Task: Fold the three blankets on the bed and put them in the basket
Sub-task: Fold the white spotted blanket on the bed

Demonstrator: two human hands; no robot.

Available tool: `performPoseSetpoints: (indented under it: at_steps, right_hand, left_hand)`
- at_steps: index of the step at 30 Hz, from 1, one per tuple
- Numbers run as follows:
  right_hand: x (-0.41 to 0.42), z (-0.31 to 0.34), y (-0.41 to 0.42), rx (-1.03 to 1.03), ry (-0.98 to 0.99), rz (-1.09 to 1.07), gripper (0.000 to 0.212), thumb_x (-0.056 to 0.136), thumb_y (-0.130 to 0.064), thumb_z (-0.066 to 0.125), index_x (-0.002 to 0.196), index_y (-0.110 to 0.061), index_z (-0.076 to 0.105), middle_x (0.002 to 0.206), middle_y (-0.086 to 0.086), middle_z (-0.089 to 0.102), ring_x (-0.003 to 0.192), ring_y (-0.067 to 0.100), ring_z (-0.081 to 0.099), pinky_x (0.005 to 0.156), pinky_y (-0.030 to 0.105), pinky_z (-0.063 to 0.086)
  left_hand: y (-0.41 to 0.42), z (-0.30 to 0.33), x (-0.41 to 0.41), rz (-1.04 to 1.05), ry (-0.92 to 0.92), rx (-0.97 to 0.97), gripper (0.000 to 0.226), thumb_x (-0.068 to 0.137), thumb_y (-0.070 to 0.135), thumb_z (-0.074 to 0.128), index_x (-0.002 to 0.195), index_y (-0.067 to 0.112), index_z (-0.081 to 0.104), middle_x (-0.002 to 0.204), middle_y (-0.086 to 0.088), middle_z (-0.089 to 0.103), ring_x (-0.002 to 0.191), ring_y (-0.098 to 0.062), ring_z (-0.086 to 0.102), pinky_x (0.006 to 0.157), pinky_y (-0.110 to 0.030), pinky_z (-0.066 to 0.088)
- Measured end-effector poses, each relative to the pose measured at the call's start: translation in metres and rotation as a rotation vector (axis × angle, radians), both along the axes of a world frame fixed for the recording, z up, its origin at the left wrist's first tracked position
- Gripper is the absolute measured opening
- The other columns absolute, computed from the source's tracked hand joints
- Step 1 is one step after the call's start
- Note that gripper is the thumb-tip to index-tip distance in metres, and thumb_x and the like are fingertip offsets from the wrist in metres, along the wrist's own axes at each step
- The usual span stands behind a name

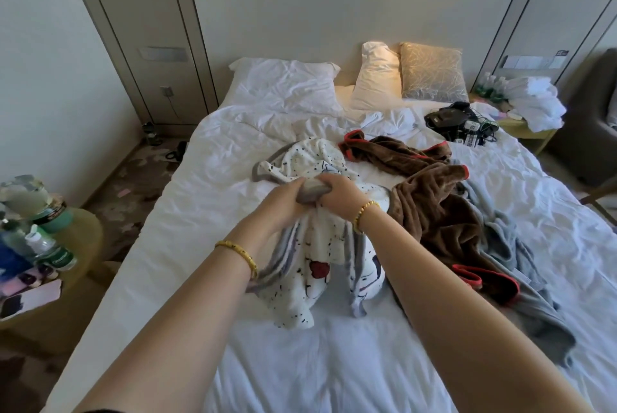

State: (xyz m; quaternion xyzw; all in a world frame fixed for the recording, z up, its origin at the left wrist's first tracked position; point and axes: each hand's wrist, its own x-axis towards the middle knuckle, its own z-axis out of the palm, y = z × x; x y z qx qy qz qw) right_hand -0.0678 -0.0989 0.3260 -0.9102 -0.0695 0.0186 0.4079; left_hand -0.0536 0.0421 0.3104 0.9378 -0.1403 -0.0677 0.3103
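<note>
Both hands meet over the middle of the bed (187,179), knuckles almost touching. The left hand (283,200) and the right hand (339,194) are each curled tight round the same grey hem of the white blanket (320,245), bunched between them. From that grip the cloth hangs and spills back toward the person, a crumpled run whose long axis lies roughly along the forearms, while more of it sits heaped just beyond the knuckles. So the blanket is directly under and ahead of the hands, neither hand nearer than the other. To open it for folding, the hands would likely have to slide apart along the hem, left and right, I judge. The brown blanket (430,199) lies just to the right of the right hand, its red edging showing, and the grey blanket (514,245) lies partly under it, farther right again. Neither is folded. No basket is in view from here.
</note>
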Motion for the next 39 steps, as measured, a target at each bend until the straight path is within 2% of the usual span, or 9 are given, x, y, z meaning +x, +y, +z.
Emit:
performPoseSetpoints:
  at_steps: [3, 9, 16, 19, 22, 24, 27, 32, 39]
  right_hand:
    - [-0.005, -0.021, -0.008, -0.069, 0.072, -0.090, 0.028, 0.085, -0.007, 0.052, 0.113, -0.009, 0.051, 0.086, 0.001, 0.054, 0.078, 0.016, 0.051, 0.060, 0.021, 0.037]
    - [-0.020, -0.059, -0.025, -0.386, 0.170, -0.233, 0.008, 0.085, -0.016, 0.044, 0.082, -0.023, 0.046, 0.079, 0.000, 0.054, 0.072, 0.020, 0.053, 0.063, 0.028, 0.044]
    - [0.004, -0.028, -0.036, -0.034, 0.046, -0.380, 0.014, 0.091, -0.006, 0.040, 0.080, -0.013, 0.040, 0.065, -0.002, 0.041, 0.056, 0.012, 0.039, 0.048, 0.021, 0.029]
    - [0.019, 0.023, -0.031, 0.206, -0.082, -0.370, 0.008, 0.092, -0.006, 0.043, 0.086, -0.011, 0.042, 0.073, 0.000, 0.044, 0.059, 0.009, 0.039, 0.045, 0.014, 0.032]
    - [0.031, 0.074, -0.024, 0.220, -0.109, -0.261, 0.021, 0.091, -0.007, 0.046, 0.111, -0.001, 0.050, 0.095, 0.010, 0.053, 0.085, 0.018, 0.051, 0.061, 0.017, 0.040]
    - [0.037, 0.089, -0.020, 0.197, 0.007, -0.238, 0.027, 0.093, -0.006, 0.044, 0.117, 0.003, 0.051, 0.110, 0.015, 0.057, 0.100, 0.024, 0.053, 0.079, 0.023, 0.040]
    - [0.038, 0.083, -0.014, 0.112, 0.096, -0.204, 0.033, 0.090, -0.007, 0.050, 0.122, -0.001, 0.052, 0.124, 0.019, 0.055, 0.095, 0.016, 0.054, 0.070, 0.017, 0.039]
    - [0.033, 0.057, -0.010, 0.088, 0.084, -0.167, 0.032, 0.085, -0.008, 0.057, 0.117, -0.003, 0.056, 0.109, 0.014, 0.060, 0.092, 0.016, 0.051, 0.087, 0.030, 0.046]
    - [0.018, 0.031, -0.010, 0.090, 0.020, -0.193, 0.007, 0.084, -0.010, 0.055, 0.085, -0.012, 0.049, 0.069, -0.003, 0.049, 0.066, 0.012, 0.048, 0.056, 0.020, 0.037]
  left_hand:
    - [0.001, -0.012, -0.009, -0.022, 0.097, -0.079, 0.029, 0.093, 0.021, 0.046, 0.121, 0.025, 0.041, 0.113, -0.005, 0.056, 0.084, -0.010, 0.053, 0.060, -0.021, 0.035]
    - [0.007, -0.002, -0.008, 0.127, 0.005, -0.240, 0.040, 0.096, 0.018, 0.041, 0.136, 0.020, 0.045, 0.136, -0.006, 0.049, 0.106, -0.017, 0.054, 0.084, -0.024, 0.040]
    - [0.019, 0.042, 0.025, 0.286, -0.174, -0.375, 0.030, 0.097, 0.020, 0.040, 0.119, 0.013, 0.058, 0.113, -0.008, 0.061, 0.092, -0.013, 0.050, 0.072, -0.022, 0.037]
    - [0.024, 0.066, 0.046, 0.298, -0.102, -0.210, 0.032, 0.097, 0.032, 0.039, 0.110, 0.013, 0.061, 0.098, -0.007, 0.062, 0.088, -0.022, 0.056, 0.060, -0.024, 0.038]
    - [0.028, 0.080, 0.055, 0.170, -0.087, 0.198, 0.035, 0.093, 0.038, 0.044, 0.116, 0.015, 0.057, 0.110, -0.008, 0.061, 0.098, -0.025, 0.057, 0.080, -0.032, 0.046]
    - [0.020, 0.086, 0.052, -0.030, -0.031, 0.063, 0.038, 0.088, 0.032, 0.054, 0.122, 0.016, 0.049, 0.117, -0.005, 0.057, 0.106, -0.021, 0.055, 0.087, -0.032, 0.045]
    - [-0.001, 0.090, 0.036, -0.138, 0.174, -0.260, 0.063, 0.083, 0.025, 0.064, 0.138, 0.024, 0.032, 0.122, 0.002, 0.048, 0.111, -0.013, 0.050, 0.083, -0.025, 0.045]
    - [-0.013, 0.072, 0.026, -0.118, 0.061, -0.025, 0.042, 0.084, 0.030, 0.060, 0.121, 0.018, 0.044, 0.106, 0.002, 0.056, 0.101, -0.020, 0.056, 0.087, -0.035, 0.048]
    - [-0.012, 0.057, 0.020, -0.016, -0.025, -0.182, 0.011, 0.091, 0.018, 0.046, 0.086, 0.018, 0.057, 0.089, -0.001, 0.058, 0.085, -0.017, 0.054, 0.070, -0.029, 0.044]
